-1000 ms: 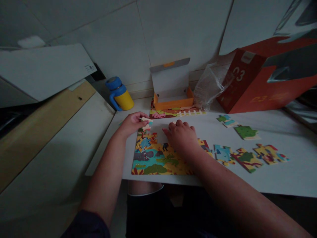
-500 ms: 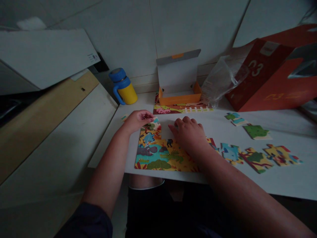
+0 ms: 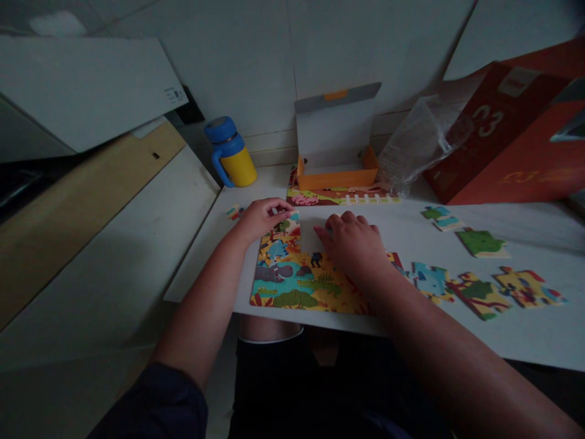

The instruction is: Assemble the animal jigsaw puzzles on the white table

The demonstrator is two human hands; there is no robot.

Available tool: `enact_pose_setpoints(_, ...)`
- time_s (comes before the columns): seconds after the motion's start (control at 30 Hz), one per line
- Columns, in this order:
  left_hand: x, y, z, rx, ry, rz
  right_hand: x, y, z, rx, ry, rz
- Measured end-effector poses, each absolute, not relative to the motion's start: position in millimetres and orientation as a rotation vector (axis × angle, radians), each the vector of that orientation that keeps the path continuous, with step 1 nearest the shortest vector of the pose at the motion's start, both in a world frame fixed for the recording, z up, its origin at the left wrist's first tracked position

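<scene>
A partly assembled jigsaw puzzle (image 3: 292, 286) with a hippo and a crocodile lies near the table's front edge. At its upper left corner my left hand (image 3: 262, 218) is closed, thumb and fingers pinching a puzzle piece (image 3: 295, 216) at its edge; the fingers cover part of that piece. My right hand (image 3: 356, 244) rests palm down over the puzzle's right part with its fingers apart and slightly bent, and nothing shows in it. Its forearm hides some of the puzzle. Left of my left hand lies a loose piece (image 3: 234, 211).
Several loose puzzle pieces (image 3: 479, 242) lie on the right of the white table (image 3: 543, 228). Behind are an open orange box (image 3: 338, 179) on a picture sheet (image 3: 306, 196), a blue-yellow bottle (image 3: 240, 167), a clear plastic bag (image 3: 411, 143) and a large red box (image 3: 507, 140).
The piece in my left hand has settled in line with the puzzle's left column. My right hand has barely moved. The whole view has shifted slightly.
</scene>
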State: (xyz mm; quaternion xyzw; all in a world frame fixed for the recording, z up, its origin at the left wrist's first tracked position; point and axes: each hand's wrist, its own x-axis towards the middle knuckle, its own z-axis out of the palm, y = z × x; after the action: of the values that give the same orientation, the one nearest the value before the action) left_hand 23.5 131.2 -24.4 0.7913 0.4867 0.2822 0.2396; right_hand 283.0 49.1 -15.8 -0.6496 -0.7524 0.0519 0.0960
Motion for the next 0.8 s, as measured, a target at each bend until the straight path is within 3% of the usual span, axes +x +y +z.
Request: enact_pose_setpoints(0.8, 12, 138, -28, 2.454, 1.296, 0.585, 284, 48, -17, -1.935, -2.244, 0.139)
